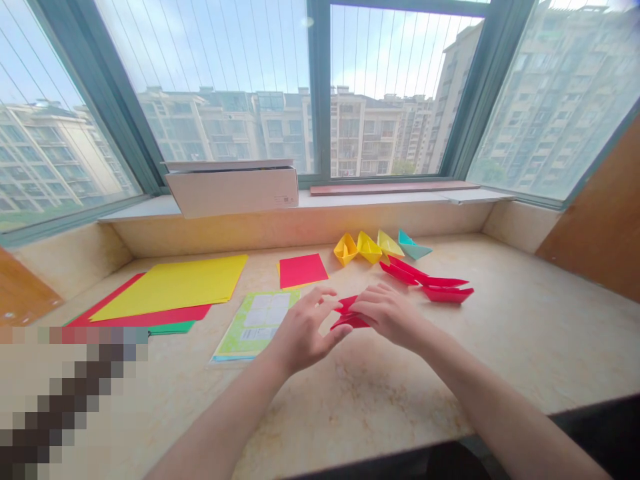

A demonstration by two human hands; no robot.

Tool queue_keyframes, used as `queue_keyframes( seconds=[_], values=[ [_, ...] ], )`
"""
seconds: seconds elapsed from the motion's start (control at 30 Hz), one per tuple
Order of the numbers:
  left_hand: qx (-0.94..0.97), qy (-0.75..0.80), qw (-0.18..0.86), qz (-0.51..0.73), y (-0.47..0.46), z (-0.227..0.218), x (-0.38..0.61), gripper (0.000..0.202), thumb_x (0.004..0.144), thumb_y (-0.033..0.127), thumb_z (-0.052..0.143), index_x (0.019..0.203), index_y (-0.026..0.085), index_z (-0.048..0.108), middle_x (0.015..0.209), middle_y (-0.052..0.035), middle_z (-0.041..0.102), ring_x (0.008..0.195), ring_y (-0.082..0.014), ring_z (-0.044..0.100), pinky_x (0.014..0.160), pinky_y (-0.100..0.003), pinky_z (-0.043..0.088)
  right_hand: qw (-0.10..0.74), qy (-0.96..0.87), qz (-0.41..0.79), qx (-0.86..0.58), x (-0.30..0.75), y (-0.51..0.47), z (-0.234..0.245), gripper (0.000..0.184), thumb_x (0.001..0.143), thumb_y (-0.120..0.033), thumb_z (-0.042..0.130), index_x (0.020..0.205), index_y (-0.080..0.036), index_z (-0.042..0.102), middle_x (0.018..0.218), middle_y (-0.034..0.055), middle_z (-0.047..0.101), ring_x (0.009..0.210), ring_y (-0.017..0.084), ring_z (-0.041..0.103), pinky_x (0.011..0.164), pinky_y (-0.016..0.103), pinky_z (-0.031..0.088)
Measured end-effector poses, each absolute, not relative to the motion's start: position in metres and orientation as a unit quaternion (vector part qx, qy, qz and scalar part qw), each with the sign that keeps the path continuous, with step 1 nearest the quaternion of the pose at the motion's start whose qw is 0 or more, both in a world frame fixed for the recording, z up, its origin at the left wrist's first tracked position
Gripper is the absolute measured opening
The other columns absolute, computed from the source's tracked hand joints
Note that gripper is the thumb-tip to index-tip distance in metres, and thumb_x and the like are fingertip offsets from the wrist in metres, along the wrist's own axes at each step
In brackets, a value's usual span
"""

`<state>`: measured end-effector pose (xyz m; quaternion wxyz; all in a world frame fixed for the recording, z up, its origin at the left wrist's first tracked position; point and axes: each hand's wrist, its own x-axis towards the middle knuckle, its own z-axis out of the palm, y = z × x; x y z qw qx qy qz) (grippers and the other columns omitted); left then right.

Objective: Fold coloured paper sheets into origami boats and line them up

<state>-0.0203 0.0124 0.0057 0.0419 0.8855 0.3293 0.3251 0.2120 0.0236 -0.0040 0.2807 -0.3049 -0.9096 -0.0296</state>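
My right hand [387, 313] lies over a small piece of red folded paper [345, 321] on the counter, its fingers closed on the paper's right part. To the left, my left hand [310, 327] is open, with thumb and fingers apart around the paper's left end. The thumb comes close to the paper's near edge; I cannot tell whether it touches. Behind my right hand lie two more red folded paper pieces [447, 293], double-pointed like boats. Farther back stands a row of folded paper boats: an orange-yellow one [345, 249], yellow ones [369, 247] and a blue-green one [414, 245].
A pack of paper in a green-printed clear sleeve [255, 320] lies by my left hand. Beyond it are red square sheets [303, 271]. Large yellow sheets [175, 283] cover red and green ones at left. On the window ledge rests a white box [233, 190].
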Motion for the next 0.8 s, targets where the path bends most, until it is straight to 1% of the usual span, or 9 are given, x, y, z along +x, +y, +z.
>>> queue_keyframes(
  seconds=[0.07, 0.13, 0.2, 0.33, 0.47, 0.57, 0.63, 0.73, 0.8],
  values=[
    [0.894, 0.345, 0.032, 0.286, 0.013, 0.003, -0.017, 0.024, 0.089, 0.028, 0.064, 0.109, 0.018, 0.07, 0.122, -0.0139, 0.063, 0.109, -0.0277, 0.062, 0.094, -0.044, 0.052, 0.269, -0.915, -0.013, -0.301, 0.207, 0.023, -0.007, 0.012, 0.096, -0.023, 0.061, 0.1, -0.021, 0.072, 0.09, 0.0062, 0.073, 0.084, 0.021, 0.062, 0.079, 0.035, 0.044],
    [0.904, 0.348, 0.02, 0.248, 0.014, 0.001, -0.015, 0.015, 0.089, 0.018, 0.06, 0.097, 0.018, 0.073, 0.113, -0.0113, 0.067, 0.105, -0.0266, 0.062, 0.094, -0.044, 0.051, 0.254, -0.918, 0.01, -0.303, 0.203, 0.021, -0.008, 0.011, 0.096, -0.022, 0.061, 0.099, -0.021, 0.072, 0.09, 0.0059, 0.072, 0.085, 0.02, 0.063, 0.079, 0.033, 0.044],
    [0.909, 0.353, 0.012, 0.223, 0.016, 0.001, -0.016, 0.018, 0.09, 0.014, 0.057, 0.089, 0.018, 0.074, 0.104, -0.0092, 0.07, 0.1, -0.0257, 0.062, 0.09, -0.043, 0.051, 0.234, -0.919, 0.022, -0.317, 0.202, 0.02, -0.008, 0.011, 0.095, -0.02, 0.062, 0.101, -0.02, 0.071, 0.091, 0.0054, 0.072, 0.086, 0.02, 0.063, 0.08, 0.032, 0.044],
    [0.901, 0.381, 0.005, 0.208, 0.023, 0.001, -0.021, 0.018, 0.091, 0.014, 0.057, 0.089, 0.016, 0.075, 0.107, -0.0099, 0.069, 0.099, -0.0258, 0.062, 0.089, -0.044, 0.05, 0.217, -0.91, 0.001, -0.352, 0.207, 0.023, -0.007, 0.014, 0.095, -0.016, 0.06, 0.103, -0.021, 0.071, 0.086, 0.0035, 0.072, 0.083, 0.018, 0.064, 0.083, 0.034, 0.04],
    [0.899, 0.386, 0.01, 0.206, 0.026, -0.003, -0.023, 0.017, 0.09, 0.014, 0.058, 0.086, 0.017, 0.074, 0.109, -0.0087, 0.069, 0.1, -0.0245, 0.061, 0.09, -0.042, 0.05, 0.213, -0.911, -0.031, -0.352, 0.212, 0.027, -0.007, 0.019, 0.098, -0.016, 0.055, 0.091, -0.019, 0.072, 0.079, 0.003, 0.07, 0.077, 0.017, 0.061, 0.081, 0.033, 0.037],
    [0.897, 0.387, 0.011, 0.211, 0.025, -0.005, -0.021, 0.017, 0.092, 0.014, 0.057, 0.09, 0.018, 0.073, 0.109, -0.0077, 0.069, 0.101, -0.0235, 0.061, 0.09, -0.039, 0.05, 0.197, -0.918, -0.05, -0.341, 0.21, 0.025, -0.006, 0.022, 0.099, -0.016, 0.053, 0.09, -0.018, 0.072, 0.078, 0.0034, 0.069, 0.076, 0.017, 0.059, 0.08, 0.033, 0.036],
    [0.896, 0.391, 0.01, 0.212, 0.025, -0.005, -0.021, 0.018, 0.092, 0.014, 0.056, 0.087, 0.018, 0.073, 0.107, -0.0072, 0.069, 0.1, -0.0229, 0.062, 0.09, -0.038, 0.05, 0.186, -0.921, -0.055, -0.337, 0.207, 0.023, -0.004, 0.023, 0.1, -0.015, 0.051, 0.089, -0.018, 0.072, 0.076, 0.0034, 0.069, 0.075, 0.017, 0.058, 0.079, 0.034, 0.035],
    [0.892, 0.395, 0.013, 0.218, 0.026, -0.004, -0.021, 0.017, 0.091, 0.013, 0.057, 0.084, 0.018, 0.072, 0.103, -0.0066, 0.07, 0.098, -0.0232, 0.062, 0.089, -0.039, 0.05, 0.186, -0.919, -0.052, -0.344, 0.204, 0.021, -0.002, 0.025, 0.1, -0.017, 0.051, 0.087, -0.018, 0.071, 0.075, 0.0033, 0.068, 0.074, 0.017, 0.057, 0.078, 0.033, 0.035],
    [0.889, 0.396, 0.02, 0.227, 0.028, -0.004, -0.022, 0.017, 0.09, 0.012, 0.058, 0.084, 0.018, 0.072, 0.103, -0.0061, 0.07, 0.098, -0.0231, 0.063, 0.089, -0.039, 0.051, 0.195, -0.915, -0.049, -0.349, 0.204, 0.021, -0.001, 0.023, 0.1, -0.019, 0.051, 0.089, -0.018, 0.072, 0.078, 0.0036, 0.068, 0.076, 0.017, 0.057, 0.079, 0.033, 0.035]
  ],
)
